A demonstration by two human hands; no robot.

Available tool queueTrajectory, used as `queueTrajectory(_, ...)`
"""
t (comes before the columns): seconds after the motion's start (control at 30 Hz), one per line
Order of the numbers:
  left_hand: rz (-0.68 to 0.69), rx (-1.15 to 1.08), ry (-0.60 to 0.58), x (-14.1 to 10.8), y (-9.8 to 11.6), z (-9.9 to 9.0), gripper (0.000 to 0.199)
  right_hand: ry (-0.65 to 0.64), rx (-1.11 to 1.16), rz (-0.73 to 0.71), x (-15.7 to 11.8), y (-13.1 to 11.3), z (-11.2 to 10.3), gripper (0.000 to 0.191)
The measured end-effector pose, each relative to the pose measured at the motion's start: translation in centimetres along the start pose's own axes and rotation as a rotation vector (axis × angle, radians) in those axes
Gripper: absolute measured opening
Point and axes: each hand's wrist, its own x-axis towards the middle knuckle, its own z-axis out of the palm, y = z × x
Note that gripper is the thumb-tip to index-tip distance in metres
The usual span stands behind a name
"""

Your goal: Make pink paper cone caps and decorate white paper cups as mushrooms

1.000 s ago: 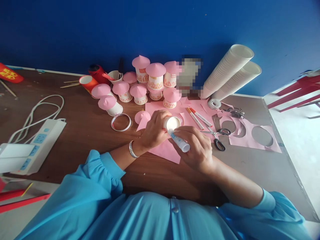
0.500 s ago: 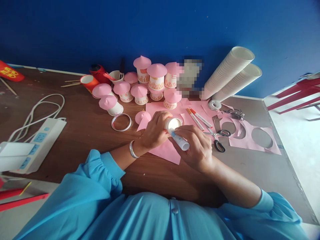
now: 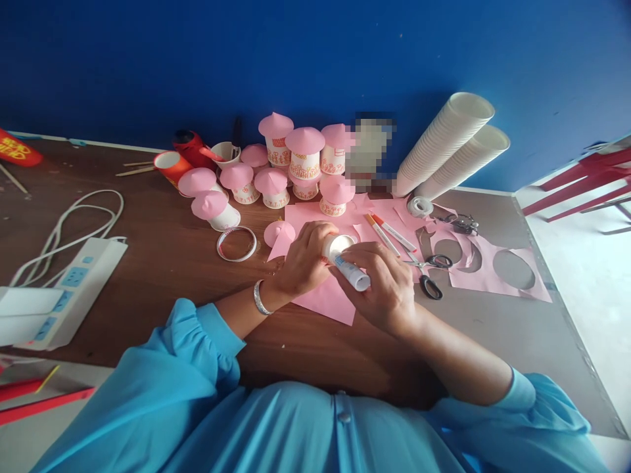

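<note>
We see the left hand (image 3: 302,263) wrapped around a small white paper cup (image 3: 336,246), fingers clenched on its side, cup tipped so its round end faces the camera; the cup sits above the pink paper sheet (image 3: 329,299), at the centre of the surface (image 3: 162,263); the right hand (image 3: 387,289) grips a white glue stick (image 3: 352,274) with a blue label, fingers closed round the barrel, its tip touching the cup's rim; we can't tell whether the cup rests on the paper or is lifted off it; a silver bracelet (image 3: 259,297) on the left wrist.

Just left of the left hand: a loose pink cone (image 3: 279,232) on the paper, then a white ring (image 3: 237,242) on the wood; behind, against the blue wall, a cluster of finished cups with pink cone lids (image 3: 290,164); right of the hands: two markers (image 3: 389,232), scissors (image 3: 430,276), pink sheets with round holes cut out (image 3: 497,272), a tape roll (image 3: 420,207); two long stacks of white cups (image 3: 451,154) lie tilted against the wall; far left, a white power strip (image 3: 59,295) with its cable.
</note>
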Motion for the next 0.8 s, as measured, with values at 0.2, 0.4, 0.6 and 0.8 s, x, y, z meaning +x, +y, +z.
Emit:
queueTrajectory(0.2, 0.013, 0.005, 0.003, -0.2, -0.3, 0.0, 0.037, -0.023, 0.037, -0.016, -0.7, -0.3, 0.3, 0.020)
queueTrajectory(0.4, 0.003, -0.015, 0.010, 0.0, -0.2, 0.5, 0.034, 0.058, 0.135, 0.080, 0.1, 0.3, -0.8, 0.022)
queueTrajectory(0.6, 0.024, -0.094, -0.061, 0.1, 0.2, 0.0, 0.031, -0.134, 0.270, 0.090, 1.3, 0.8, -1.4, 0.015)
queueTrajectory(0.8, 0.059, -0.062, -0.034, 0.2, 0.2, 0.0, 0.027, -0.146, 0.161, 0.032, 1.7, 1.0, -1.0, 0.017)
